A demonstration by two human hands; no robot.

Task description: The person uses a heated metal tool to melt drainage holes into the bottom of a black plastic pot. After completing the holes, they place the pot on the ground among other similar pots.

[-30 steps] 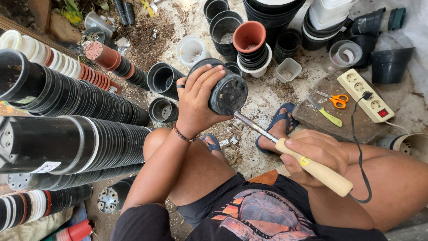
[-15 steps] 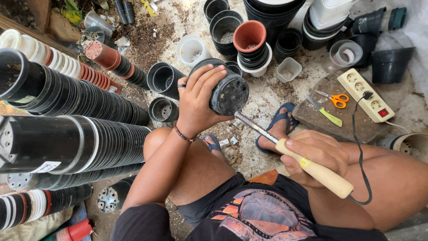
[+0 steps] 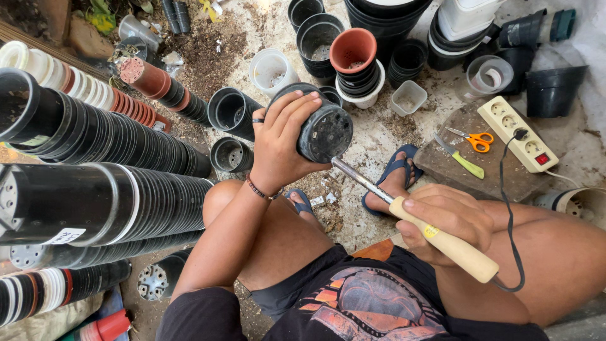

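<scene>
The left hand (image 3: 281,148) grips a black pot (image 3: 319,126) mid-scene, the right hand (image 3: 445,221) clamps a soldering iron (image 3: 410,215) touching its base; holes seem underway, long stacks (image 3: 107,202) lying left.

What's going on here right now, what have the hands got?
A seated person holds a small black plastic pot on its side in the left hand, its base turned toward them. The right hand grips a corded soldering iron by its pale handle, the metal tip pressed at the pot's base. Long stacks of black pots lie to the left; orange-handled scissors and a power strip sit to the right.
</scene>
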